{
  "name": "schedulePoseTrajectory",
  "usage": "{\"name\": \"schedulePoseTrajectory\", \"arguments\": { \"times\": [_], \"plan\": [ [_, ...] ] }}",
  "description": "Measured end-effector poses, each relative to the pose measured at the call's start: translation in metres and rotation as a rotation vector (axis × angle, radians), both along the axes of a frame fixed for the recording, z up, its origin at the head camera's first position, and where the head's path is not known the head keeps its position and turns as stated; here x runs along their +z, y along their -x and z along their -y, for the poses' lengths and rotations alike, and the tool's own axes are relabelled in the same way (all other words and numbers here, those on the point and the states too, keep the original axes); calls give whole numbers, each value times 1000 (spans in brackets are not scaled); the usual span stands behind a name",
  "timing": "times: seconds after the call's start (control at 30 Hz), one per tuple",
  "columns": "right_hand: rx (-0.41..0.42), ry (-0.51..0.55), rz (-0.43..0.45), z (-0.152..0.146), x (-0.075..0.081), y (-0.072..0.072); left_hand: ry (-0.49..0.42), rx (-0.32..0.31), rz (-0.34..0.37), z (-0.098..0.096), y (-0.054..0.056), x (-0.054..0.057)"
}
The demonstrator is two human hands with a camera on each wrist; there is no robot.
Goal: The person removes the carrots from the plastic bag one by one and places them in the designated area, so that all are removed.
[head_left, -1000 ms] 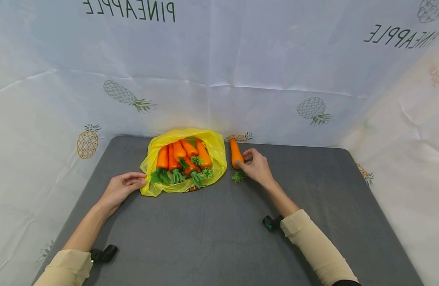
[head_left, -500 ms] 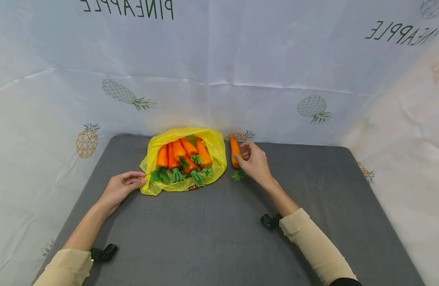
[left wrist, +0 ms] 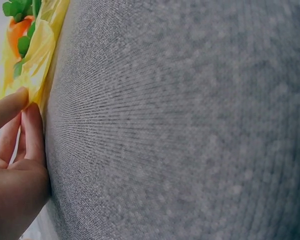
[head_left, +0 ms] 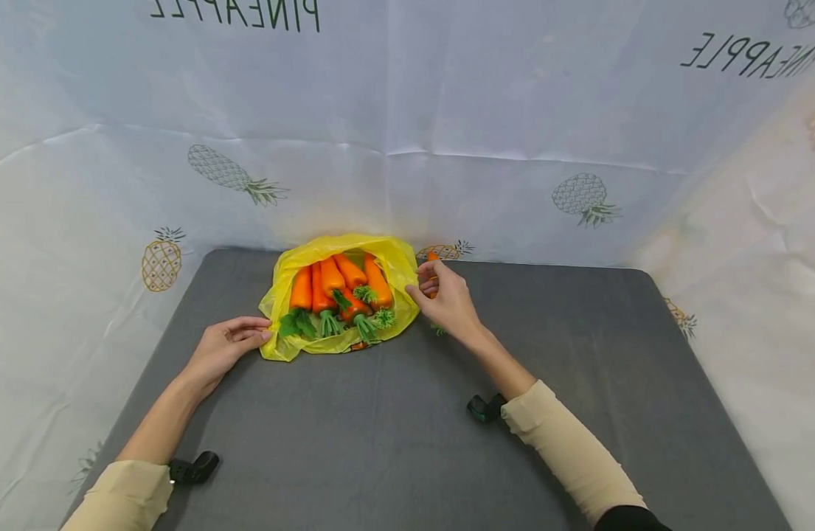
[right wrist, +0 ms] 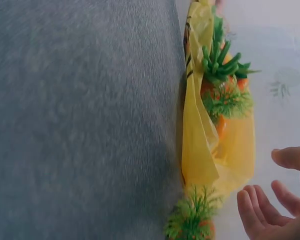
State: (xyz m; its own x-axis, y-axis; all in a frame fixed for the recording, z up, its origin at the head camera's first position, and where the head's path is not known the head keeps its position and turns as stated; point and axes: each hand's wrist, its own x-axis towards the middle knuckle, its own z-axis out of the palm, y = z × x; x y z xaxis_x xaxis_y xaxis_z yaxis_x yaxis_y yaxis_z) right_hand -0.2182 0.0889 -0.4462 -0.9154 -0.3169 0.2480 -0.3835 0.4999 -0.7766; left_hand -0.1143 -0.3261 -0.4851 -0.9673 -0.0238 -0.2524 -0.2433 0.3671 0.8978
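The bag (head_left: 400, 267), holding carrots (head_left: 330, 280), lies between the grips. The left grip (head_left: 223, 348) pinches its left edge; the right grip (head_left: 450, 301), empty, thumb and fingers apart, hovers just beside its right side, partly hiding a loose carrot (right wrist: 192, 216) on the tabletop (head_left: 380, 428).

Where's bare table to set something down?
Bare: table in front of the bag, and right of the right hand.
Crowded: around the bag. Left hand pinches its left edge; at its right, a loose carrot, partly behind the right hand.
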Motion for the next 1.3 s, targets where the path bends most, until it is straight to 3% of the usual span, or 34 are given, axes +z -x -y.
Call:
{"name": "schedulePoseTrajectory", "arguments": {
  "times": [0.17,0.5,1.3],
  "plan": [
    [43,-1,-12,11,-4,1,-8,-1,-2,0,-1,1],
    [57,28,61,27,-12,6,-3,7,7,0,1,0],
    [136,13,23,82,-3,19,-16,7,2,0,0,-1]
  ]
}}
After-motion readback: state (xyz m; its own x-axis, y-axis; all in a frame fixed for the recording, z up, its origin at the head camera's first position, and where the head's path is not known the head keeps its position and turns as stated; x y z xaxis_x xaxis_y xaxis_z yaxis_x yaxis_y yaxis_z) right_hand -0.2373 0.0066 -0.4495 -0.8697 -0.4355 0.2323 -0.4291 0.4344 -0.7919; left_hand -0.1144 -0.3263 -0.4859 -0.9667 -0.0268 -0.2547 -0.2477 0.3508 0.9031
